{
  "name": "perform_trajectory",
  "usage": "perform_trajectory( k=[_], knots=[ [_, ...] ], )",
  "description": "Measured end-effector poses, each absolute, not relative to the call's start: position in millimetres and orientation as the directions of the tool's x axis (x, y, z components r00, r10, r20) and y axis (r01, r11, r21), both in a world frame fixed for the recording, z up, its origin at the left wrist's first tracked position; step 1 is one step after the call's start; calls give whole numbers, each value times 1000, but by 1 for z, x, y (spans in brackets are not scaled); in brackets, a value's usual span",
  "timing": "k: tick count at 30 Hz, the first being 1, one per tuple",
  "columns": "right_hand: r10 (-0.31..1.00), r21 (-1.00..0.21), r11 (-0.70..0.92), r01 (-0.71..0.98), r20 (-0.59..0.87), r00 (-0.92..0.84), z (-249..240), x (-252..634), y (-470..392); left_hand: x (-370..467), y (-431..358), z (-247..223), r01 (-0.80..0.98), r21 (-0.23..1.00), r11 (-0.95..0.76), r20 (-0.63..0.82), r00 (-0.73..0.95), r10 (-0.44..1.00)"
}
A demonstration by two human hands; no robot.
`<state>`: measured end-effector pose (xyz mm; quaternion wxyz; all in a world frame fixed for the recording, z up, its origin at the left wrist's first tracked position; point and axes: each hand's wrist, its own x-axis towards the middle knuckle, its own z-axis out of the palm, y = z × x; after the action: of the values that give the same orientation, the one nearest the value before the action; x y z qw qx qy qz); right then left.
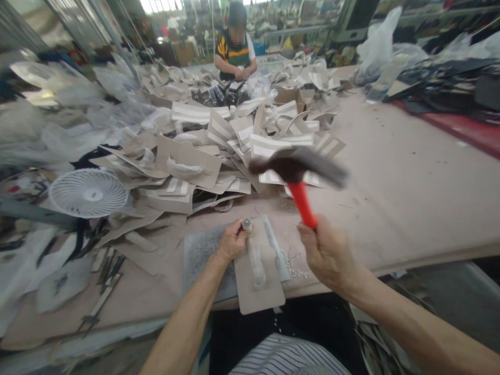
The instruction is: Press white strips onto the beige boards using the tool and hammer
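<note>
The fingers of the left hand [233, 240] pinch a small cylinder [247, 224] with a round metallic top, held upright at the far end of the beige panel [271, 250]; whether its lower end touches the panel I cannot tell. The fingers of the right hand [328, 255] wrap round the red handle of the hammer [299, 167], raised above and to the right of the panel, its dark head blurred. The hammer looks head-heavy and hard, best gripped low on the handle; the panel seems light and fairly stiff yet bendable, easiest to take by its bare edges, since the plastic-looking wrap on its strap [257, 268] could be slippery. The left forearm reaches up from the near left of the panel, and the right forearm slants in from its near right, wrist lifted. The panel lies partly over a grey slab [207, 260], its near end overhanging the table [398, 198], with white bits [295, 266] scattered just to its right, a fan [89, 192] well to its left, and heaped similar pieces [195, 161] and a co-worker [236, 49] beyond it
</note>
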<state>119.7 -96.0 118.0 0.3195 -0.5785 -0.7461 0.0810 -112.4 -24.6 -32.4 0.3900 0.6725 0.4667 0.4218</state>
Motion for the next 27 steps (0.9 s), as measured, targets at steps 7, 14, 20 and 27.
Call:
perform_trajectory(
  k=[7,14,20,27],
  knots=[
    [957,-411,289,865,163,-242,96,126,-97,-114,-25,-35,302,914,-269,205,227,952],
    [970,-358,226,906,-1,-243,83,137,-100,-113,-25,-37,291,926,-241,181,220,959],
    [975,-330,-48,943,-220,-28,43,175,-108,-114,-25,-41,244,943,-225,177,203,963],
    [839,-119,536,836,182,-512,28,125,-111,-110,-25,-37,146,981,-127,105,149,983]
  ],
)
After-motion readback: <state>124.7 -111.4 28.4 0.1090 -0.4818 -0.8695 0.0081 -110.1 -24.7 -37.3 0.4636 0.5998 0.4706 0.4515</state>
